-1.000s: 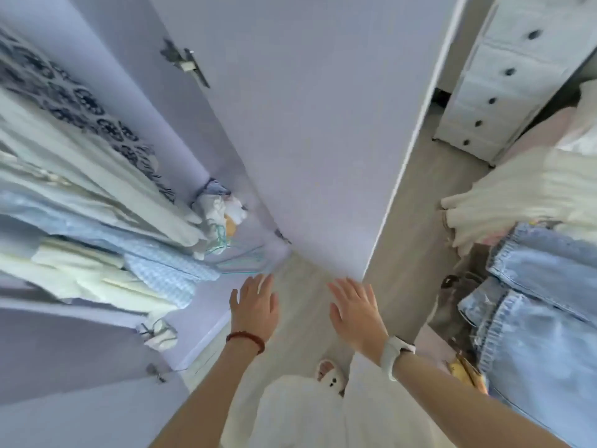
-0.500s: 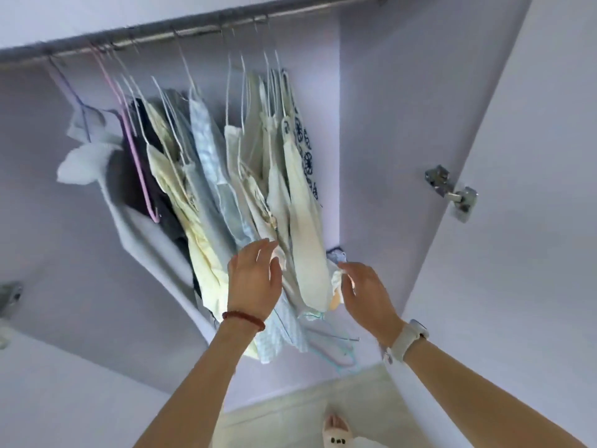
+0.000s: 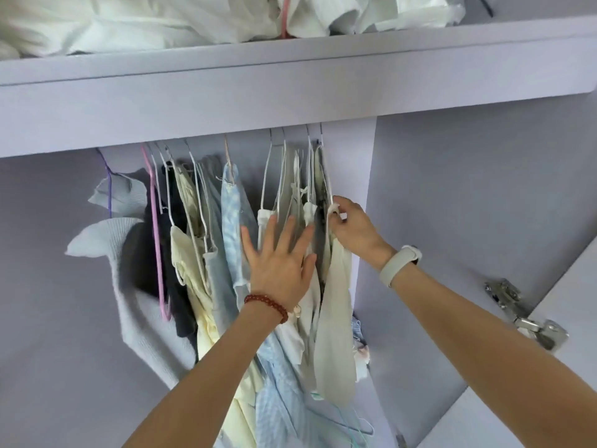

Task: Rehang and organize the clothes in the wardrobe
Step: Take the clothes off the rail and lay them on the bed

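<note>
Several garments hang on thin hangers inside the lilac wardrobe (image 3: 420, 221): a grey knit (image 3: 103, 240), a dark piece on a pink hanger (image 3: 156, 240), a pale yellow top (image 3: 189, 270), a blue checked shirt (image 3: 231, 221) and cream pieces at the right. My left hand (image 3: 279, 263) lies flat with fingers spread against the cream garments. My right hand (image 3: 353, 226) pinches the white shoulder edge of the rightmost cream garment (image 3: 336, 334) near its hanger. The rail is hidden behind the shelf front.
A shelf (image 3: 290, 76) above the hanging space carries crumpled white clothes (image 3: 161, 21) and a pink hanger. The open door with metal hinges (image 3: 523, 315) stands at the right. Loose hangers (image 3: 352, 428) lie low in the wardrobe.
The view has swung up from the floor to the hanging clothes. Both hands have risen from waist height into the garments, the right one taking hold of the rightmost piece.
</note>
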A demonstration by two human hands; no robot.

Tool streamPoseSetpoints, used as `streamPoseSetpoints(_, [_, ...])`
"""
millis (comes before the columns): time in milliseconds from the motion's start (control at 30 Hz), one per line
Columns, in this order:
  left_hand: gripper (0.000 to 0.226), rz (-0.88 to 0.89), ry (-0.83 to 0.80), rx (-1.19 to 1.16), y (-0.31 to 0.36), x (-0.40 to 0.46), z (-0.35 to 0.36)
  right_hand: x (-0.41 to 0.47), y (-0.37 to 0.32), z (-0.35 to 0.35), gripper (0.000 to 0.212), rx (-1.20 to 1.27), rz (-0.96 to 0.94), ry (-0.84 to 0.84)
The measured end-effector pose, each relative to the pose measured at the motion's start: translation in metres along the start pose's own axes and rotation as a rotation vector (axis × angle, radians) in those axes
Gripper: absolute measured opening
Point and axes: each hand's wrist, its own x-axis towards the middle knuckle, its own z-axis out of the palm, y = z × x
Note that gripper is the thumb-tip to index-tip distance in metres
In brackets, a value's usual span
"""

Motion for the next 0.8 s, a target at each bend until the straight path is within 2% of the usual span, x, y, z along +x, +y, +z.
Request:
streamPoseSetpoints(200, [0.048, -0.001, -0.011, -0.040, -0.017, 0.000, 0.012, 0.017, 0.004, -0.009, 0.032, -0.145, 0.047, 0.129])
streamPoseSetpoints(333, [0.050, 0.022, -0.036, -0.093, -0.027, 0.000, 0.013, 0.029, -0.010, -0.005, 0.023, -0.205, 0.119, 0.217])
streamPoseSetpoints(533, [0.051, 0.030, -0.032, -0.136, -0.029, -0.001, 0.014, 0.006, -0.016, -0.021, 0.021, -0.240, -0.032, 0.446])
streamPoseSetpoints(667, [0.046, 0.049, 0.060, -0.236, -0.016, -0.006, 0.005, -0.045, 0.012, -0.022, 0.015, -0.235, -0.036, 0.464])
streamPoseSetpoints(800, [0.030, 0.168, 0.212, -0.482, 0.015, -0.026, -0.005, -0.122, 0.051, -0.023, 0.020, -0.421, 0.037, 0.480])
